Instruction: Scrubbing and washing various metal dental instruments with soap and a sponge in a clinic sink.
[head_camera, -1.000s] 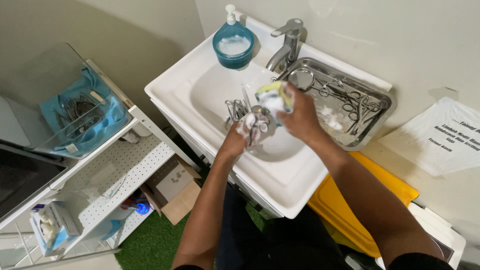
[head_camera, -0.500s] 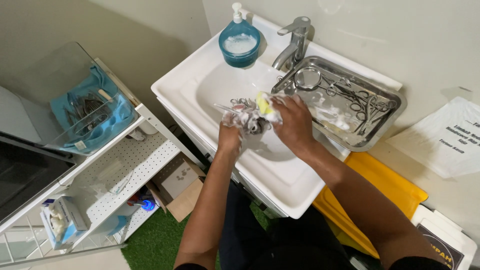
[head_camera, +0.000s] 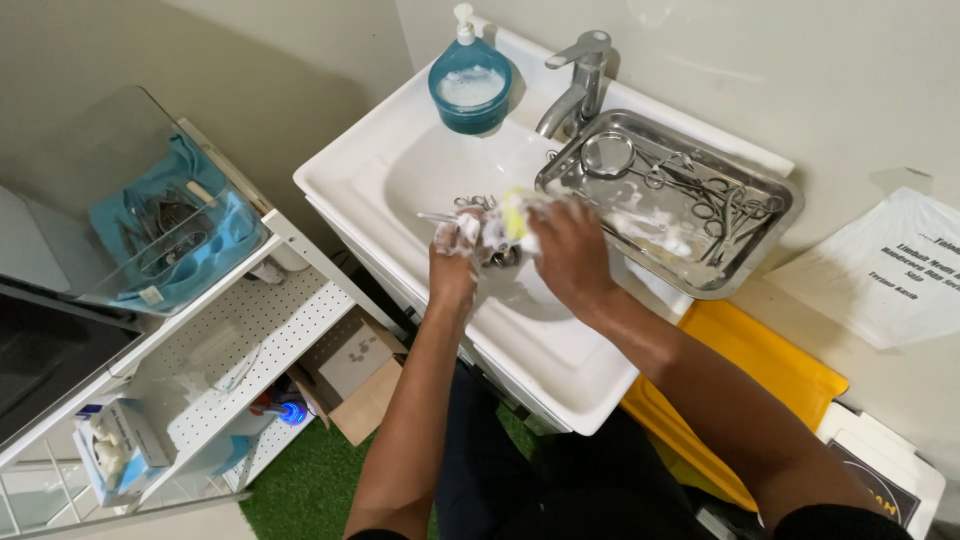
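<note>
Both hands have dropped a touch lower over the basin since half a second ago, and the view has swung so the tap sits nearer top centre. I'm watching my left hand closed around a bunch of soapy metal instruments, ring handles poking up and left, one slim tip jutting out to the left past the knuckles. My right hand is curled over a yellow sponge, that grip closed, the sponge pressed right against the bundle from the right side. So the instruments lie just left of the right hand, touching it through the sponge, their long axis running roughly left to right across the white sink; left hand is the one carrying them. Foam blurs the fingertips, so I can't tell how many pieces are in the bunch. Behind, to the right, the steel tray rests on the sink rim with scissors and forceps lying in suds. Blue soap dispenser stands left of the tap.
</note>
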